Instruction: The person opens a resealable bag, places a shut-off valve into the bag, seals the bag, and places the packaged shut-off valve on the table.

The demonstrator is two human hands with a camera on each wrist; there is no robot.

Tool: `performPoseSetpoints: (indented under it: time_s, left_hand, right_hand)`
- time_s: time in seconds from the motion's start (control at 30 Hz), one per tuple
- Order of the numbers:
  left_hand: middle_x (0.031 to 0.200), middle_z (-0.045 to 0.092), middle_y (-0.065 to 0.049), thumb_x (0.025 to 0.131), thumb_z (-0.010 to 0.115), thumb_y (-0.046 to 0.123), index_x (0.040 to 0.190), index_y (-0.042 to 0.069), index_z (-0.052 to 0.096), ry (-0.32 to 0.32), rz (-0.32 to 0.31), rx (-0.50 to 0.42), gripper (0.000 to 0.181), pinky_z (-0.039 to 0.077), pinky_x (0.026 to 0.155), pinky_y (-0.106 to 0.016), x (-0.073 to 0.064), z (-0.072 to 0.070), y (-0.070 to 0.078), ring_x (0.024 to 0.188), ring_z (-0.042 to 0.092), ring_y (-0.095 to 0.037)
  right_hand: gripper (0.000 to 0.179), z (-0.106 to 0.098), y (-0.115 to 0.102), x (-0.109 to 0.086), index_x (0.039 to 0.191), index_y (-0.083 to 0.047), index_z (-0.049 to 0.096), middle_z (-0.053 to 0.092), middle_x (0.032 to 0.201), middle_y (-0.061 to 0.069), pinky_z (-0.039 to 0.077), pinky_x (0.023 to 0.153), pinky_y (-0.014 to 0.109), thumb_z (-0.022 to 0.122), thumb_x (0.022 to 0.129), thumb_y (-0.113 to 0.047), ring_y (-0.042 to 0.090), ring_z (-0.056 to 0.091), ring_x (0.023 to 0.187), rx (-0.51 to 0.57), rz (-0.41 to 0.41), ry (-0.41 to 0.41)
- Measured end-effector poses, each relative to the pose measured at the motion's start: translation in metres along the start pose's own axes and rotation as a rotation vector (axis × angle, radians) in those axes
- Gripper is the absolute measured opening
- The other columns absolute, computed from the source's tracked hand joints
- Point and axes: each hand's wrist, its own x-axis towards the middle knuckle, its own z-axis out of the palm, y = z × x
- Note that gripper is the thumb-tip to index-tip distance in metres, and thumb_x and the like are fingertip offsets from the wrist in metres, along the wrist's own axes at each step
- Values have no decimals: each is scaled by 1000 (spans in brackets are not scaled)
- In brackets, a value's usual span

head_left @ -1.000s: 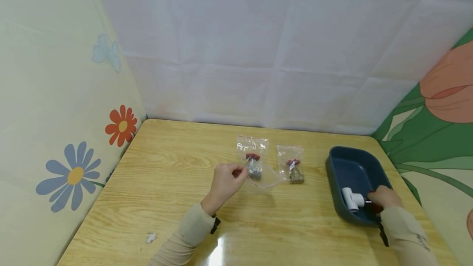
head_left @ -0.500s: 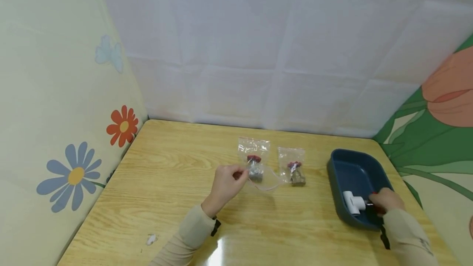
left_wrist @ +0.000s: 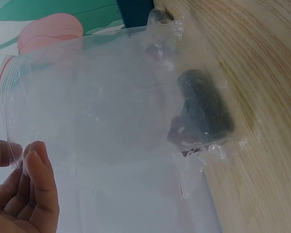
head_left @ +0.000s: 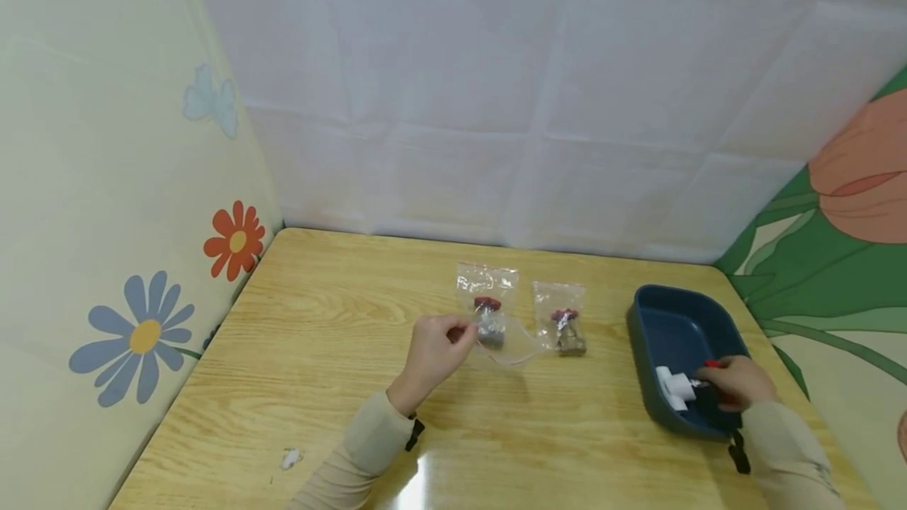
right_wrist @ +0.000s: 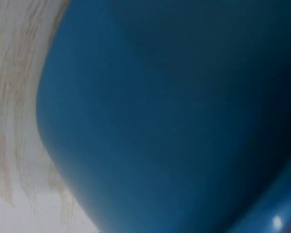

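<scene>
My left hand (head_left: 435, 356) pinches the edge of a clear zip bag (head_left: 513, 343) between thumb and fingers. In the left wrist view the bag (left_wrist: 97, 97) stretches away from the fingertips, with a red line along its zip edge and nothing visible inside. Behind it, a bagged grey fitting with a red top (head_left: 489, 325) lies on the table. My right hand (head_left: 740, 384) reaches into a dark blue basin (head_left: 641, 372) and grips a piece with a red part (head_left: 712, 364) and shiny metal end, mostly hidden. That end meets or overlaps a white T-shaped pipe fitting (head_left: 676, 388).
Right of the first bag, another small bag (head_left: 567, 329) holds a brassy fitting with a red handle. The basin wall (right_wrist: 136, 121) fills the right wrist view. A white cloth (head_left: 439, 101) hangs behind the wooden table (head_left: 340, 297); painted panels stand at both sides.
My right hand has shifted slightly within the basin; more of the red part shows, and the white fitting has turned a little. My left hand keeps its hold on the bag, almost still.
</scene>
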Motion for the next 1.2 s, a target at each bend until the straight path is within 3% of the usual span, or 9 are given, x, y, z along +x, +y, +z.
performPoseSetpoints:
  time_s: [0.13, 0.27, 0.6, 0.83, 1.2]
  left_hand:
    - [61, 64, -5, 78, 62, -1, 69, 0, 67, -6, 0, -4, 10, 45, 46, -14, 0, -1, 0, 48, 53, -4]
    - [60, 63, -6, 77, 63, -1, 68, 0, 67, -6, 8, -4, 10, 44, 46, -14, 0, -2, 0, 48, 53, -5]
    - [60, 63, -5, 78, 62, -2, 68, 0, 67, -8, 3, -11, 10, 45, 45, -14, 1, -2, 1, 47, 52, -4]
    - [60, 64, -5, 77, 62, -2, 68, 1, 67, -4, 0, -13, 11, 45, 45, -14, 1, -1, 1, 47, 53, -4]
    - [60, 63, -7, 77, 63, -3, 69, -2, 67, -4, 5, -30, 9, 44, 44, -14, 1, 0, 1, 46, 52, -5]
  right_hand:
    - [68, -1, -2, -1, 107, 23, 38, 47, 88, 27, 54, 58, 35, 67, 77, -30, 23, 55, 69, 69, 29, -57]
    - [76, -1, -3, -3, 111, 25, 32, 45, 89, 27, 53, 58, 33, 70, 75, -29, 20, 56, 64, 110, 49, -83]
    - [65, 1, -10, -4, 115, 23, 28, 54, 89, 19, 54, 60, 33, 65, 80, -17, 18, 60, 63, 182, 9, -115]
    - [65, 3, -16, -8, 114, 29, 28, 49, 92, 36, 54, 56, 33, 64, 78, -12, 19, 62, 59, 70, -82, -51]
    - [60, 7, -23, -13, 114, 26, 37, 51, 94, 40, 53, 54, 34, 64, 77, -14, 23, 62, 61, -157, -207, 79]
